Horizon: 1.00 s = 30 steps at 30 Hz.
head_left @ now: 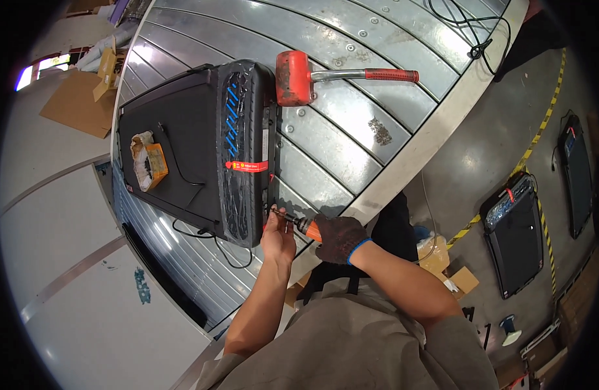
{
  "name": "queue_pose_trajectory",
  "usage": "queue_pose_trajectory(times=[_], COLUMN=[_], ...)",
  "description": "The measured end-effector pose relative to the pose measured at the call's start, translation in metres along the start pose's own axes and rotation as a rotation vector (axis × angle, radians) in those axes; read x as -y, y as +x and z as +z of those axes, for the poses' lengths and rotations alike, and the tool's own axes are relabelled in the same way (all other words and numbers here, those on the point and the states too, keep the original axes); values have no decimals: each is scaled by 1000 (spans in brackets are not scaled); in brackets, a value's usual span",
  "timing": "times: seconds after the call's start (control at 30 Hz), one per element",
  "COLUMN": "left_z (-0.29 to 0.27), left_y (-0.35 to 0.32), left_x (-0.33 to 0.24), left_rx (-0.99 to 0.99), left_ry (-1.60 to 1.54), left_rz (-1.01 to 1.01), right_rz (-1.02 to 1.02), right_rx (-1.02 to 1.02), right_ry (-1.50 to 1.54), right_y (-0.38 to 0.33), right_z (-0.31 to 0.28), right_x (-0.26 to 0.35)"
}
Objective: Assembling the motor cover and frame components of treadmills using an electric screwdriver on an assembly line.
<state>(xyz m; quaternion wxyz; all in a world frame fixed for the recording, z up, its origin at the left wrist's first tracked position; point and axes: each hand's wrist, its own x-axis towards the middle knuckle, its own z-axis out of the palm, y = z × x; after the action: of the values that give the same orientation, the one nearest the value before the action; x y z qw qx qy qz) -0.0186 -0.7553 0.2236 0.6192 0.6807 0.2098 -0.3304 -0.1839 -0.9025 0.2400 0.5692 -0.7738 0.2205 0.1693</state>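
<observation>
A black walking-pad-like machine [176, 110] lies flat on the metal-slatted table, its rounded end [244, 201] wrapped in clear film with blue stripes and a red tag [247, 166]. My right hand [342, 239], in a dark glove with a blue cuff, grips an orange power screwdriver [310, 229]. The tool's tip points left at the machine's near right corner. My bare left hand [278, 240] is pinched around the tip there, fingers closed; what sits between them is too small to make out. A red mallet [295, 78] rests beside the machine.
An open orange-and-white box [148, 164] and a black cable [171, 153] sit on the machine. Another cable [479, 49] lies at the table's far right. Two similar machines [515, 237] [576, 175] are on the floor at right, near yellow-black tape [543, 130]. Cardboard [78, 104] lies far left.
</observation>
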Motion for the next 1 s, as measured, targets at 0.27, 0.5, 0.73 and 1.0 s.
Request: queue_pose_trajectory(times=[0.27,0.5,0.73,1.0], left_z=[6,32,37,50], left_y=[-47,-20,-32,-12], left_x=[-11,-67,-34,-22], left_rx=[1,-196,-77,-115], left_ry=[193,1602,1679,1691], left_rz=[-74,1471,1399,1330], right_rz=[-19,-20,35,27], right_rx=[9,69,43,115], right_ry=[-69,-23,-12,-168], right_y=[-8,-34,-48,-20], right_z=[-6,0,6,-13], right_x=[-8,-16,-44,-52])
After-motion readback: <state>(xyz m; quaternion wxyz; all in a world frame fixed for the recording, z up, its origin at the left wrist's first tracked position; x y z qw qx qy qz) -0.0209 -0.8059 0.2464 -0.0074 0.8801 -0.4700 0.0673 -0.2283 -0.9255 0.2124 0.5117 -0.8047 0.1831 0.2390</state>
